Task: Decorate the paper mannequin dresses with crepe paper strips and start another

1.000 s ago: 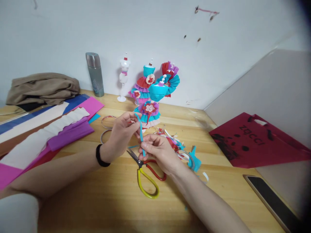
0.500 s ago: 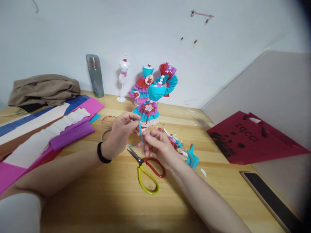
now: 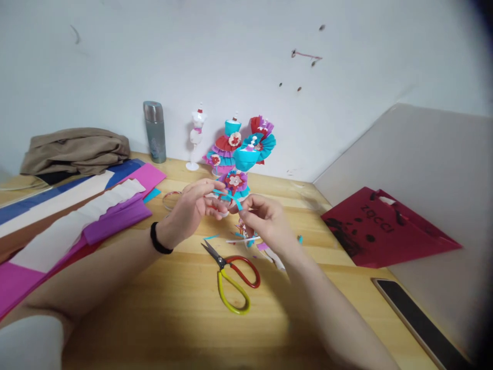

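Turquoise, the thin strip spans the gap between the two hands, above the wooden table and in front of the nearest dress form. Its near end is pinched between thumb and forefinger of the right hand, which comes in from the lower right with the wrist bent inward. The left hand, a black wristband at its wrist, reaches forward with fingers loosely spread at the strip's far end; whether they grip it, I cannot tell.

Both hands partly hide that form's ruffled skirt, and the right one overlaps the paper scraps. Scissors lie just below the hands, blades slightly parted. Paper sheets spread to the left, near a brown cloth; a bottle stands behind. A red bag and a phone are off to the right.
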Action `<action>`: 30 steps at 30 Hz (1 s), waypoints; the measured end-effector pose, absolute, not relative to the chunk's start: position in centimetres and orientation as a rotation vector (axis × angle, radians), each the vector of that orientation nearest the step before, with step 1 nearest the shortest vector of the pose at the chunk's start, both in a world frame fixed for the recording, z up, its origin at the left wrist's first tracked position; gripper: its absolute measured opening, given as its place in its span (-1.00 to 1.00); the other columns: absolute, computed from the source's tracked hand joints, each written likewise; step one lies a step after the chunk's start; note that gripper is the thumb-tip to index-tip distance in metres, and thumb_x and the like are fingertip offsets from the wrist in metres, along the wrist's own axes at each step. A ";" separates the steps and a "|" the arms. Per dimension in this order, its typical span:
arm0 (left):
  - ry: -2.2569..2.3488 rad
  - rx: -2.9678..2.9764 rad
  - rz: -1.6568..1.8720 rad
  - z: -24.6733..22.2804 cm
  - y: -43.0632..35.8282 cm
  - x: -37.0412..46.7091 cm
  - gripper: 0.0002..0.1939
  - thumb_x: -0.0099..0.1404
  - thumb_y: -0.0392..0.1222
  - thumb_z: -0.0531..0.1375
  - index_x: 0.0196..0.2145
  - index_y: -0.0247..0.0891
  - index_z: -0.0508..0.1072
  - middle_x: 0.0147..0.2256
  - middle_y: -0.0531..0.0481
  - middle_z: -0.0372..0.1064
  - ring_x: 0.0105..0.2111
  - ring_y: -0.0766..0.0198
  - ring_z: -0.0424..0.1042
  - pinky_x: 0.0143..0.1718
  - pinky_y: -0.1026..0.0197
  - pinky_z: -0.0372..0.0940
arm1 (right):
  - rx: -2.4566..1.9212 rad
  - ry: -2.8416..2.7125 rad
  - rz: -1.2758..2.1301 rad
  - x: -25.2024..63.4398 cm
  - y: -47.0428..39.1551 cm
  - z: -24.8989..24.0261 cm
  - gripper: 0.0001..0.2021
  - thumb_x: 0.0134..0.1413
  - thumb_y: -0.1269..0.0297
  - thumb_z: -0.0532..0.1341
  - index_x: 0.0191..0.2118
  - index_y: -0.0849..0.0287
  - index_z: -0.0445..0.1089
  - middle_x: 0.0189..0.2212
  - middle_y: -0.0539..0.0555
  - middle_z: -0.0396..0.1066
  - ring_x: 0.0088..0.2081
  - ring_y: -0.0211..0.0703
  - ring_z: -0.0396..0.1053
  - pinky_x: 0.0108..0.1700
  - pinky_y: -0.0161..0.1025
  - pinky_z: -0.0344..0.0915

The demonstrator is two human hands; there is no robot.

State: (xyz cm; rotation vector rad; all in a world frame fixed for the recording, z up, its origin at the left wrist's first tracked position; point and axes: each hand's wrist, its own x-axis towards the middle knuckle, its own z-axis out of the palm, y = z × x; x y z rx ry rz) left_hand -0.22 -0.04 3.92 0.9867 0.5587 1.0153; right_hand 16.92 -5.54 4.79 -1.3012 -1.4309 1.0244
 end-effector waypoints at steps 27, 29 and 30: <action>0.880 2.403 1.255 7.5 8.1 0.8 -0.85 0.26 -0.31 0.23 -0.35 -0.26 0.64 -0.30 -0.10 0.62 -0.28 0.17 0.54 -0.17 0.17 0.32 | -1.212 -1.600 -0.287 19.9 1.4 3.9 -0.88 0.18 0.37 0.19 -0.40 0.12 0.41 -0.45 0.04 0.44 -0.42 -0.17 0.37 -0.30 -0.21 0.31; 0.876 2.450 1.237 7.3 8.4 0.7 -0.84 0.27 -0.30 0.22 -0.31 -0.27 0.64 -0.27 -0.11 0.62 -0.26 0.16 0.55 -0.18 0.17 0.32 | -1.164 -1.602 -0.350 20.1 1.8 3.4 -0.87 0.17 0.39 0.20 -0.41 0.11 0.41 -0.47 0.03 0.43 -0.44 -0.17 0.36 -0.34 -0.23 0.29; 0.880 2.465 1.233 7.2 8.4 0.7 -0.84 0.28 -0.30 0.22 -0.30 -0.27 0.64 -0.26 -0.11 0.62 -0.25 0.16 0.55 -0.19 0.17 0.33 | -1.143 -1.597 -0.358 20.1 2.0 3.2 -0.87 0.16 0.40 0.21 -0.42 0.11 0.41 -0.48 0.02 0.42 -0.45 -0.18 0.35 -0.36 -0.23 0.27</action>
